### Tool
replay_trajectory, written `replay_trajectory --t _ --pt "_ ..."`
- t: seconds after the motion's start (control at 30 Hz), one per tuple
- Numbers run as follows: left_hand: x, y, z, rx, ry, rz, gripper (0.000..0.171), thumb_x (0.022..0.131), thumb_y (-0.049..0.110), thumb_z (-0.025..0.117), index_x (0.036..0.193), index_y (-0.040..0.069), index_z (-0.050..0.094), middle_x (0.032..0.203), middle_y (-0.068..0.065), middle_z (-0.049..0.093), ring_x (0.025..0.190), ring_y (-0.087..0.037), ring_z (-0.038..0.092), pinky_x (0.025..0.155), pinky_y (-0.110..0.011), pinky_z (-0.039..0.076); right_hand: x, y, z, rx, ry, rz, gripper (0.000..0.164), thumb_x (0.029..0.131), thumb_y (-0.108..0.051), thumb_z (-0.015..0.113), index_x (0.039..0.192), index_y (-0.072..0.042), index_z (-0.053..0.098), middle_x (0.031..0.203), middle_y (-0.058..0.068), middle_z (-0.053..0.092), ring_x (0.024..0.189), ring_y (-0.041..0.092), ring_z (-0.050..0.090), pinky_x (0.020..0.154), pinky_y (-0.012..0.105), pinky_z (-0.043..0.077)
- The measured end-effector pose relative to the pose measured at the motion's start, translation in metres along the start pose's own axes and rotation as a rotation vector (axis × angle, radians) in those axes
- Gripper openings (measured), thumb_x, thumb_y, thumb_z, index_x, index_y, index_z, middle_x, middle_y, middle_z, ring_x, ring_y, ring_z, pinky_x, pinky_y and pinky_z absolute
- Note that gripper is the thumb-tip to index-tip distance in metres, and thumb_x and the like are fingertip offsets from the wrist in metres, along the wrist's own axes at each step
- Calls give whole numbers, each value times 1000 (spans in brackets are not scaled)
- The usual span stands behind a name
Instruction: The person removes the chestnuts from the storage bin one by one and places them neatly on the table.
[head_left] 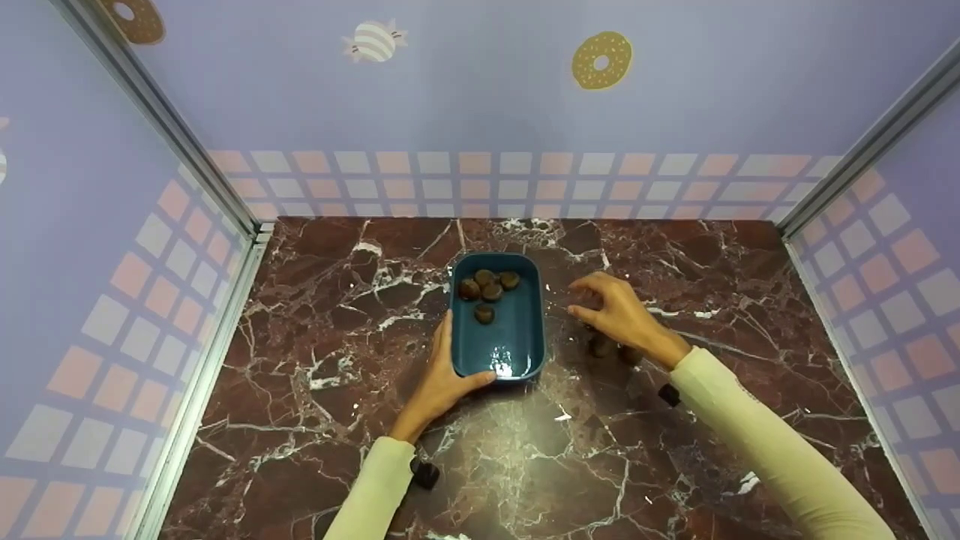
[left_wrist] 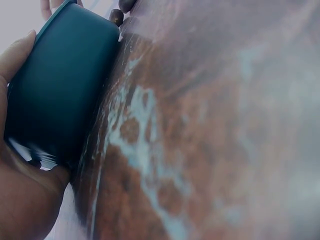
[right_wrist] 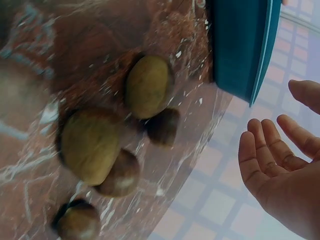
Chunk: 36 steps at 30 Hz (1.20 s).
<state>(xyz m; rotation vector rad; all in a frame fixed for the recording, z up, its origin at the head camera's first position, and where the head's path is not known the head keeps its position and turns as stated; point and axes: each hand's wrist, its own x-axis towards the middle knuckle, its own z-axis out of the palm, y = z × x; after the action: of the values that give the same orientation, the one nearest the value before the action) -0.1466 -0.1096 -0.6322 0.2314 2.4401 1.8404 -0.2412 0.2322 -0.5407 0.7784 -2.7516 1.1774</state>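
Observation:
A teal rectangular dish (head_left: 531, 322) stands on the marble tabletop, with several brown chestnuts (head_left: 491, 291) inside, mostly in its far half. My left hand (head_left: 442, 379) grips its near left corner, fingers along the left side and thumb at the near rim; in the left wrist view the outer wall (left_wrist: 62, 75) lies between thumb and fingers. To the right of the dish, my right hand (head_left: 619, 311) is held above the table with thumb and fingers apart, holding nothing. Under it lie several more chestnuts (right_wrist: 147, 87), partly hidden by the hand in the head view.
The dark red marble tabletop (head_left: 315, 435) has white veins. Patterned purple panels (head_left: 480, 90) close it in at the back, left and right. A metal rail (head_left: 199, 405) runs along the left edge. Small dark wrist cameras (head_left: 425, 475) sit on both wrists.

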Motion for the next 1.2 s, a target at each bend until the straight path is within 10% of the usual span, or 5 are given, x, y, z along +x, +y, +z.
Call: replay_trajectory --t 1.2 --pt "-1 0 -1 -22 -14 -1 139 84 42 98 179 16 0 184 -15 1 169 -38 6 132 -64 14 60 -35 60 20 -190 -40 36 99 -12 84 128 8 75 123 27 73 111 44 69 95 55 58"
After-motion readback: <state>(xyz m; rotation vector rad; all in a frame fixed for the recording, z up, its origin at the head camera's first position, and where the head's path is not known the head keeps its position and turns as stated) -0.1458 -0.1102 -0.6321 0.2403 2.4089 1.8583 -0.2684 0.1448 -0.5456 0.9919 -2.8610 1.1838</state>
